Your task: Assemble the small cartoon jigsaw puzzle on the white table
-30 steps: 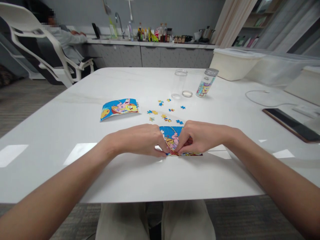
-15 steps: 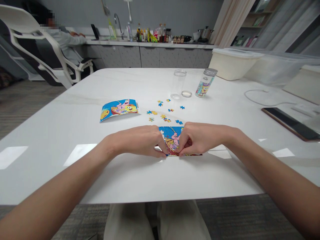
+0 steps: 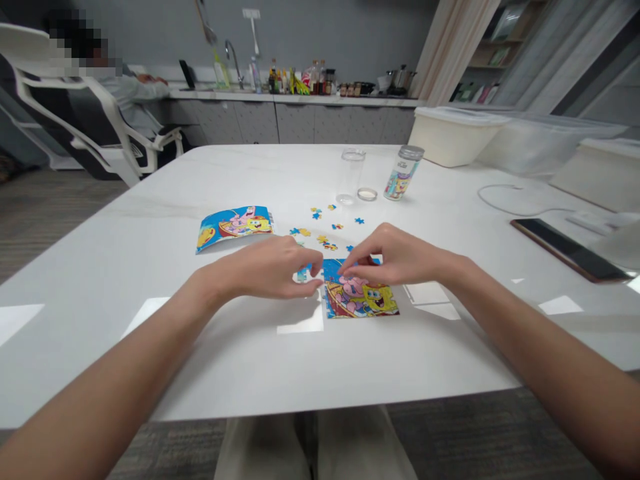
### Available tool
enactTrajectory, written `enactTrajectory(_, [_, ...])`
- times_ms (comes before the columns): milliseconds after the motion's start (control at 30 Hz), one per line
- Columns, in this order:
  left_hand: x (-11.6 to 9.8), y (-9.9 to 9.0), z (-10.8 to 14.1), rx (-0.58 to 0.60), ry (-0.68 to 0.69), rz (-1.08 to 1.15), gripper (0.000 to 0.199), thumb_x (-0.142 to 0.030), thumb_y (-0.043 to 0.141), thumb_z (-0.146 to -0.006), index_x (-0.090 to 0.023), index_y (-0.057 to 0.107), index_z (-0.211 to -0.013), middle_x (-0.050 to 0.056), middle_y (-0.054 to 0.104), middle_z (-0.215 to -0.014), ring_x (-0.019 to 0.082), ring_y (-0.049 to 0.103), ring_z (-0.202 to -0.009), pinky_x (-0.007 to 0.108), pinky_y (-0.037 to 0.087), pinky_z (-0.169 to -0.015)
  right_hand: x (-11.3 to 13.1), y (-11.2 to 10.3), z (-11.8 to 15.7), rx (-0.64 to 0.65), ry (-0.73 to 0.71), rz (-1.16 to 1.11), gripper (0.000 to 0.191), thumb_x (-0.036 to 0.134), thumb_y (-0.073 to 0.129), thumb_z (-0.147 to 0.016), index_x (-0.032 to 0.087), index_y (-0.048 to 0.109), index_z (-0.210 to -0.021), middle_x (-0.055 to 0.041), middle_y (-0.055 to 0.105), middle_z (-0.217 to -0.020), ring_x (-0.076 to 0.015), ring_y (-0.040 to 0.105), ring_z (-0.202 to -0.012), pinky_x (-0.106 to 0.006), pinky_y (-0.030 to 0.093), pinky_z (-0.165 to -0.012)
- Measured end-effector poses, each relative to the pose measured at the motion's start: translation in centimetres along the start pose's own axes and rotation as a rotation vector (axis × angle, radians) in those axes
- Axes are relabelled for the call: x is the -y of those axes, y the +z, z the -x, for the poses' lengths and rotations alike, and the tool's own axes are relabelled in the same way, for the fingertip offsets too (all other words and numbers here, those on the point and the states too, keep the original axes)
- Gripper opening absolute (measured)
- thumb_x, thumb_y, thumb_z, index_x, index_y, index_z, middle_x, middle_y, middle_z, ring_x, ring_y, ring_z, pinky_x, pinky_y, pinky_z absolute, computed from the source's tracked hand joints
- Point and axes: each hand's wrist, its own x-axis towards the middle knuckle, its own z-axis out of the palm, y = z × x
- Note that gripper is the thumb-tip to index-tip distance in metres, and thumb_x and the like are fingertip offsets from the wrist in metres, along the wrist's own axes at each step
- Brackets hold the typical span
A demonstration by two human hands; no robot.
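Head view, jigsaw puzzle under right grip

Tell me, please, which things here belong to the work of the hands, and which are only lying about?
In use: left hand, right hand, half-assembled SpongeBob jigsaw puzzle, loose puzzle pieces, picture sheet.
Lying about: clear jar, SpongeBob tube, smartphone, white cable, plastic storage tubs.
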Motion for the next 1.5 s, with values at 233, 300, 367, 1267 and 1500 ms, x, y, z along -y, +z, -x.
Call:
enactTrajectory(233, [2.5, 0.9, -0.2, 0.039, -0.187, -0.223, 0.027, -0.03, 0.043, -0.089, -0.021, 0.068, -0.095, 0.006, 0.061, -0.062, 0.018, 0.055, -0.056, 0.028, 0.032, -0.054, -4.5, 0.1, -0.5, -0.458, 0.428, 0.36, 0.026, 0.019, 0.048, -0.088, 0.017, 0.072, -0.099, -0.0115, 0.069, -0.098, -0.0243, 0.061, -0.086, -0.036, 0.043, -0.075])
enactTrajectory(300, [2.6, 1.1, -0.2, 0.059, -0.173, -0.197, 0.03, -0.03, 0.041, -0.091, -0.022, 0.069, -0.1, 0.007, 0.065, -0.068, 0.019, 0.058, -0.061, 0.029, 0.033, -0.056, -5.8, 0.3, -0.4, -0.414, 0.464, 0.422, 0.028, 0.015, 0.048, -0.087, 0.014, 0.069, -0.104, -0.0156, 0.065, -0.108, -0.0282, 0.06, -0.095, -0.039, 0.044, -0.081])
enactTrajectory(367, [2.5, 1.1, -0.2, 0.067, -0.161, -0.185, 0.031, -0.03, 0.04, -0.092, -0.023, 0.069, -0.103, 0.008, 0.067, -0.072, 0.02, 0.06, -0.065, 0.03, 0.033, -0.058, -6.6, 0.7, -0.4, -0.362, 0.478, 0.445, 0.029, 0.014, 0.048, -0.087, 0.013, 0.067, -0.109, -0.0168, 0.062, -0.113, -0.0296, 0.058, -0.102, -0.041, 0.044, -0.088])
enactTrajectory(1267, [2.0, 0.4, 0.5, 0.08, -0.115, -0.174, 0.039, -0.047, 0.051, -0.084, -0.025, 0.064, -0.113, 0.005, 0.062, -0.065, 0.023, 0.059, -0.068, 0.031, 0.036, -0.06, -5.6, 0.7, -0.6, -0.149, 0.151, 0.283, 0.014, 0.02, 0.056, -0.086, 0.02, 0.065, -0.096, -0.0095, 0.058, -0.105, -0.0229, 0.058, -0.098, -0.039, 0.046, -0.088])
enactTrajectory(1500, [1.6, 0.2, 0.4, 0.105, -0.135, -0.183, 0.04, -0.044, 0.05, -0.084, -0.024, 0.062, -0.117, 0.005, 0.06, -0.063, 0.023, 0.058, -0.067, 0.031, 0.036, -0.059, -5.5, 0.8, -0.7, -0.153, 0.159, 0.287, 0.014, 0.017, 0.055, -0.086, 0.02, 0.064, -0.096, -0.0093, 0.058, -0.104, -0.0222, 0.057, -0.097, -0.038, 0.045, -0.087])
